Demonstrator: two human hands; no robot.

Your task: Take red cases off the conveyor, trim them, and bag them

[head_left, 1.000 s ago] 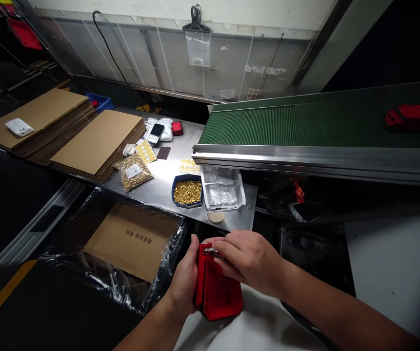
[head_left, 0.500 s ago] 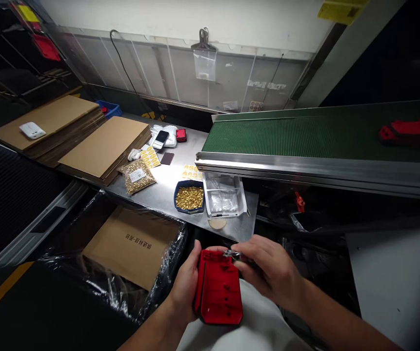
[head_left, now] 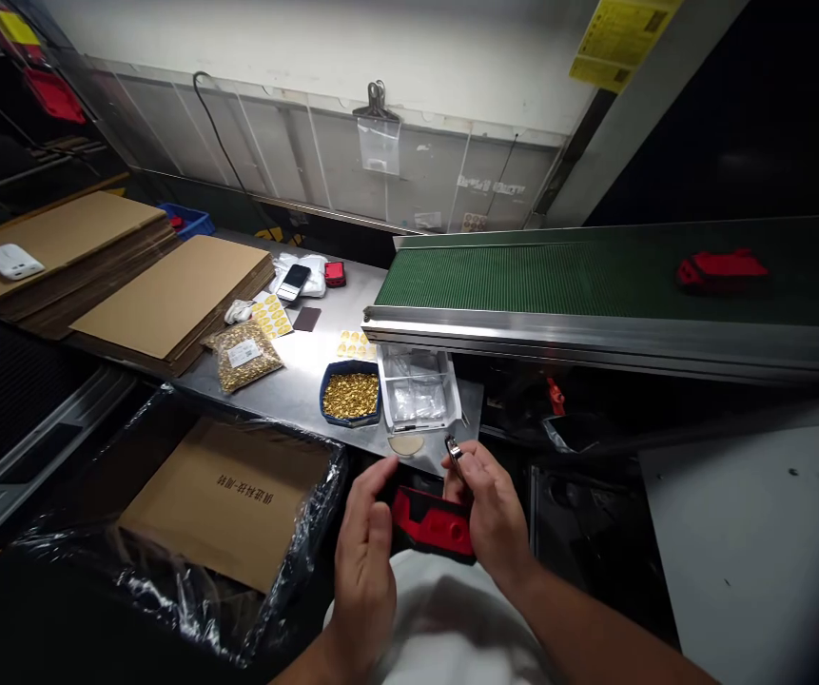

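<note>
A red plastic case (head_left: 432,525) lies tipped nearly flat over my lap, in front of the steel table's near edge. My right hand (head_left: 489,504) grips its right end, and its fingertips also pinch a small metal part (head_left: 453,447) that sticks up above the case. My left hand (head_left: 364,542) hovers at the case's left end with its fingers spread, just off or barely touching it. A blue tray of small brass pieces (head_left: 350,394) and a clear tray of little plastic bags (head_left: 418,392) sit on the table just beyond my hands.
A steel table (head_left: 302,366) carries a bag of brass pieces (head_left: 242,352), sticker sheets (head_left: 270,314), a phone (head_left: 296,277) and flat cardboard stacks (head_left: 166,295). A green conveyor (head_left: 594,276) with another red case (head_left: 721,268) runs right. A plastic-lined carton (head_left: 224,499) stands lower left.
The red case has tipped from upright to nearly flat. My left hand let go of its side and opened. My right hand lifted the small metal part away from the case's top.
</note>
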